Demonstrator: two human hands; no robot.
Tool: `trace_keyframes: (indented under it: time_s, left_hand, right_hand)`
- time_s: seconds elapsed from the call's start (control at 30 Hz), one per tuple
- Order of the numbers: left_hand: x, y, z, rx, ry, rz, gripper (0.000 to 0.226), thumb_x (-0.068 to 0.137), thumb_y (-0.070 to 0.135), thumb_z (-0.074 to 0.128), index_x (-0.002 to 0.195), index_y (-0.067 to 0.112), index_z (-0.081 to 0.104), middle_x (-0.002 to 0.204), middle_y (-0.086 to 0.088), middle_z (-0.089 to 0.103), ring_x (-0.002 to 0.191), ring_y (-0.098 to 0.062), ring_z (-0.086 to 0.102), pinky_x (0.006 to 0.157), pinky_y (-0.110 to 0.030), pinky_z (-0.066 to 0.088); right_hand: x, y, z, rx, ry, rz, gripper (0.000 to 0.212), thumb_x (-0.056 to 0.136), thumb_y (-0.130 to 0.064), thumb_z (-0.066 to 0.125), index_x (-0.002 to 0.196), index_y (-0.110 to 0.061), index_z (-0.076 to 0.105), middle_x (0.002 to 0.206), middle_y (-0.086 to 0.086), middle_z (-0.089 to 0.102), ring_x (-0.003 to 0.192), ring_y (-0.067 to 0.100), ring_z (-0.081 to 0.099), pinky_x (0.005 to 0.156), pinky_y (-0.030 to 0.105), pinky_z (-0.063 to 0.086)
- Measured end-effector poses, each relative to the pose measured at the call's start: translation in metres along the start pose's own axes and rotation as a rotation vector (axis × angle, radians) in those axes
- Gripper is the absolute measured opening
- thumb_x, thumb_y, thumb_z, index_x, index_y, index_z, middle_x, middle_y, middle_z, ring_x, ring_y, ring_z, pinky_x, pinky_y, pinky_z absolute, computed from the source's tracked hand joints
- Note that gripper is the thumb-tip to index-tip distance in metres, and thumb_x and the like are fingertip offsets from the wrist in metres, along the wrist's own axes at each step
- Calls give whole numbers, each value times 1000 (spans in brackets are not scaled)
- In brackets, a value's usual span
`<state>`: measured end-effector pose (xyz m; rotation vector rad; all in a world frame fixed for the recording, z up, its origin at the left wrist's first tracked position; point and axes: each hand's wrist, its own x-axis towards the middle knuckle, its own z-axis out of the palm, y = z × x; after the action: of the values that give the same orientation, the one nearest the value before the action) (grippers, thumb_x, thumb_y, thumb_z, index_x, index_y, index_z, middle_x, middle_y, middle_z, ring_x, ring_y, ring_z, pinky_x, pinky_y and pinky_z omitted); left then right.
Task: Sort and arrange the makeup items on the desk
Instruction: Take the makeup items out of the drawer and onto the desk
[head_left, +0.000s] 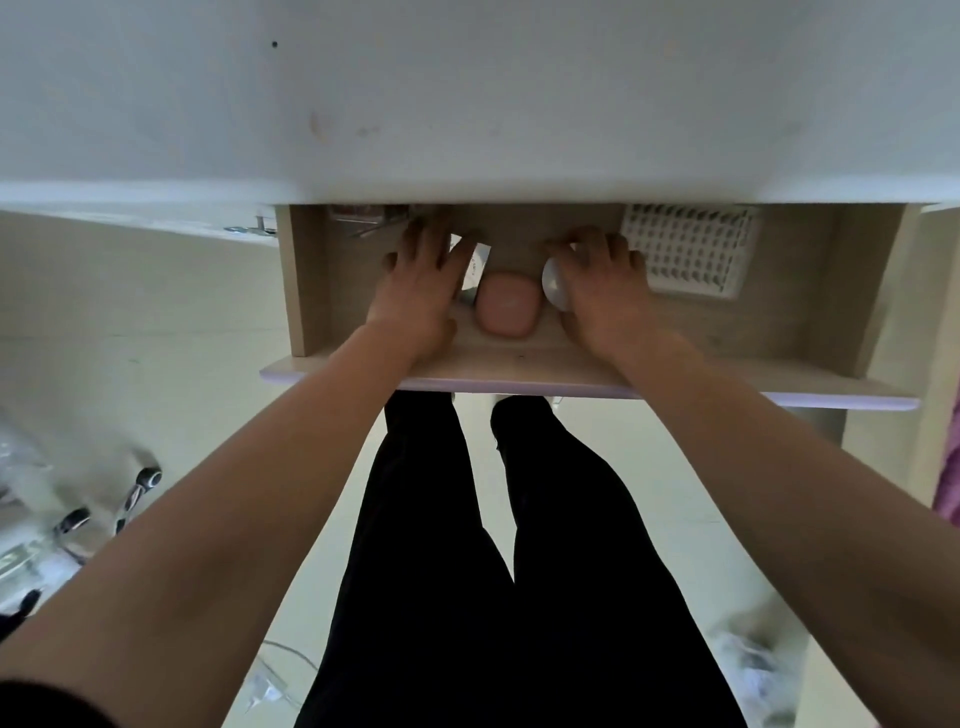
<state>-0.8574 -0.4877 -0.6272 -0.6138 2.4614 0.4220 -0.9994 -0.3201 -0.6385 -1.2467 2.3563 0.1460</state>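
Arranging in wooden drawer (306, 280): left hand (421, 283) fingers flat on silver tube (475, 270); right hand (597, 288) covers white round compact (554, 285), grip unclear. Next: align both.

Open light wooden drawer (519, 364): a pink rounded plastic case (506, 304) near the front edge, a silver flat packet (475, 267) and a white round compact (553, 283) flanking it, a white perforated plastic basket (691, 249) rear right.

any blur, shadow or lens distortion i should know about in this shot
head view: the wide-angle lens bows the edge of the white desktop; that top shades the back of the wooden drawer; the pink rounded case and white perforated basket read clearly; the black chair casters at lower left are smeared.
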Motion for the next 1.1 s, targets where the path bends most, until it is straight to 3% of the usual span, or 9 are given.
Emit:
trace_keyframes:
  time_s: [0.17,0.27,0.43,0.67,0.73,0.83,0.97,1.03,1.1]
  left_hand:
    - [2,-4,-4,3,176,0,57,76,20,65,131,19,51,134,-11,49,122,-38,42,86,-48,49]
    - [-16,-4,-10,-88,188,-19,60,68,30,67,125,16,53,127,-12,51,115,-37,46,81,-45,49]
    - [-65,-12,-29,-236,449,30,73,60,48,73,121,12,54,118,-9,56,107,-30,51,87,-42,50]
    - [-87,-65,-75,-358,883,-4,74,66,28,78,129,-1,54,123,-16,46,111,-35,52,92,-36,50]
    - [-78,-94,-95,-365,898,0,75,72,31,78,133,-3,51,123,-20,51,110,-35,52,91,-38,51]
    - [-58,-142,-123,-405,858,-28,77,78,38,78,136,-3,47,123,-21,55,117,-31,50,100,-19,41]
    - [-27,-210,-149,-410,846,-21,59,87,36,67,131,1,51,122,-20,54,117,-31,49,97,-9,38]
    - [-12,-246,-159,-354,836,-25,56,88,38,63,132,5,51,123,-20,55,122,-33,45,95,2,25]
    - [0,-277,-166,-296,841,-21,52,90,41,59,129,8,52,122,-19,56,123,-33,44,98,-2,19]
  right_hand:
    - [2,1,-9,105,-12,18,77,63,-18,77,136,-23,51,127,15,52,108,41,52,83,44,45]
    - [-11,0,-20,188,32,23,70,66,-34,77,128,-15,53,119,17,56,101,42,55,79,44,48]
    - [-40,-20,-48,429,146,-79,77,61,-34,76,131,-13,52,119,10,57,107,35,55,89,41,48]
    - [-34,-79,-107,651,545,-230,77,68,-28,82,134,-3,52,136,12,50,123,26,51,105,26,42]
    - [-13,-95,-125,644,581,-223,76,71,-27,79,138,-6,50,140,15,43,126,28,48,104,34,45]
    - [27,-117,-147,597,516,-187,80,76,-28,75,146,-11,42,138,15,41,126,30,43,104,43,44]
    - [92,-158,-175,511,345,-135,87,80,-28,72,154,-15,28,144,11,41,131,30,36,111,37,30]
    - [125,-180,-184,516,329,-130,88,81,-28,71,155,-15,25,146,10,41,132,31,36,111,37,29]
    - [154,-203,-190,521,343,-148,85,81,-27,71,153,-14,28,145,10,43,131,32,38,109,37,31]
